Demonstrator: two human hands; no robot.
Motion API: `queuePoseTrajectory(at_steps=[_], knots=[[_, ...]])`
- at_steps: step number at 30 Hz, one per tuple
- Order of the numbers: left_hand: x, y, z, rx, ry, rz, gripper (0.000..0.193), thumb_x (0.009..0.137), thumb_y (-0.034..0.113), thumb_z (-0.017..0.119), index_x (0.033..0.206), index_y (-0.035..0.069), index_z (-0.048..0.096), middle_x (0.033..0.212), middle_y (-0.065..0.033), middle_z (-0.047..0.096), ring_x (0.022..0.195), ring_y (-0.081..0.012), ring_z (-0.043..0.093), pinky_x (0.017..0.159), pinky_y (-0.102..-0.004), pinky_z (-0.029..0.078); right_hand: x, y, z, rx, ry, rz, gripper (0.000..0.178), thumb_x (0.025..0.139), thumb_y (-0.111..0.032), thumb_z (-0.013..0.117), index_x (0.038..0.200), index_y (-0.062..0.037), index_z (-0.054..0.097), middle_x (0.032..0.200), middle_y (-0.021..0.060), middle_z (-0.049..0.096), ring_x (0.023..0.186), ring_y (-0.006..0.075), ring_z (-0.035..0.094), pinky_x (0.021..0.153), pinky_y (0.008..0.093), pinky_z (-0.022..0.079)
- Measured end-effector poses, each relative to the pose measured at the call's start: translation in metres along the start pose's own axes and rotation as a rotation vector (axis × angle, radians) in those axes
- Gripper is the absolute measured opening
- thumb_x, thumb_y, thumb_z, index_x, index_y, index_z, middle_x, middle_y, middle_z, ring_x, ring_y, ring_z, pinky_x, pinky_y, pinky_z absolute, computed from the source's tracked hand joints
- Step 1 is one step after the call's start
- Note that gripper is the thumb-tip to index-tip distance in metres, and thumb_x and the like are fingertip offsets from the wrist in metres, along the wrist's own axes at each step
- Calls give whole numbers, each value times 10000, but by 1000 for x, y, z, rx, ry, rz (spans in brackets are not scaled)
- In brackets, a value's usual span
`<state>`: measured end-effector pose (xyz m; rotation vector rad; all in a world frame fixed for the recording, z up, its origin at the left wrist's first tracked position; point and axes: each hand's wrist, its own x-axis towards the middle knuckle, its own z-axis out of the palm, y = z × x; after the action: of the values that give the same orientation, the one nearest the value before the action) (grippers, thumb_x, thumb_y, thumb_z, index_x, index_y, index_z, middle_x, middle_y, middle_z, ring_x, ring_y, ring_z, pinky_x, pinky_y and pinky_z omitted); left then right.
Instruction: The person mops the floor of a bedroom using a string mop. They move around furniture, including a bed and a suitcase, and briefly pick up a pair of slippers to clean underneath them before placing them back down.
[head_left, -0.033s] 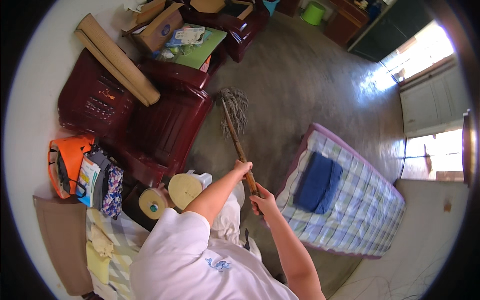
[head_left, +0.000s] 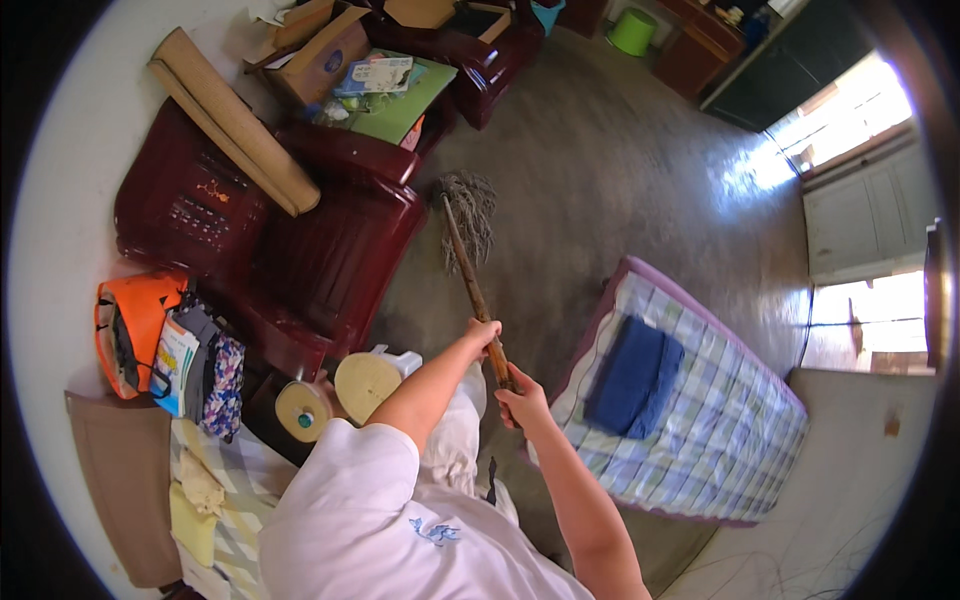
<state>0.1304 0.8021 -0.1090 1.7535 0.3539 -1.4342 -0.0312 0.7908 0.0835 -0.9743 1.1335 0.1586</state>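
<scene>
"Grey strands make up the mop head [head_left: 472,215]; where is it placed from the left hand [head_left: 484,335] and the right hand [head_left: 525,397]?"

"Ahead of both and a little leftward, on the dark floor [head_left: 600,190], just beside the front edge of the dark red bench [head_left: 330,250]. Whether bench and strands are touching cannot be told."

"How is the wooden handle [head_left: 468,265] laid?"

"Its long axis is slanted: from the near end, by the right hand, it is carried forward and leftward to the strands, in 1 straight line."

"By which hand is the mop head more nearly reached?"

"By the left. It is set higher on the handle, while the right is set lower, close to the butt; a short stretch of wood is left uncovered between the 2."

"Are the fingers spread wide?"

"No, they are curled in narrowly. The handle is wrapped by the fingers of each hand; how firmly it is squeezed cannot be told."

"What else is found close by?"

"On the right, a plaid mattress [head_left: 735,440] is seen, its nearest side close to the right hand, with a folded blue cloth [head_left: 635,375] laid on it. On the left, 2 round pale-topped objects [head_left: 365,388] are seen near the bench."
</scene>
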Motion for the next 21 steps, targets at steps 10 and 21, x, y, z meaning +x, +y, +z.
queuePoseTrajectory(at_steps=[10, 21], knots=[[25, 121, 34, 533, 180, 158, 902, 765, 232, 727, 1437, 7, 167, 1080, -204, 619, 771, -280, 691, 510, -361, 598, 93, -78, -47, -994, 108, -365, 741, 728, -90, 591, 1428, -206, 377, 806, 234, 632, 759, 413, 619, 716, 472, 500], [-54, 80, 193, 795, 76, 354, 654, 799, 249, 682, 1330, 61, 348, 1142, -222, 523, 1003, -374, 579, 862, -412, 498, -35, -109, -262, -1288, 134, -228, 703, 741, -112, 598, 1389, -313, 418, 850, 124, 604, 758, 337, 622, 672, 448, 512]])
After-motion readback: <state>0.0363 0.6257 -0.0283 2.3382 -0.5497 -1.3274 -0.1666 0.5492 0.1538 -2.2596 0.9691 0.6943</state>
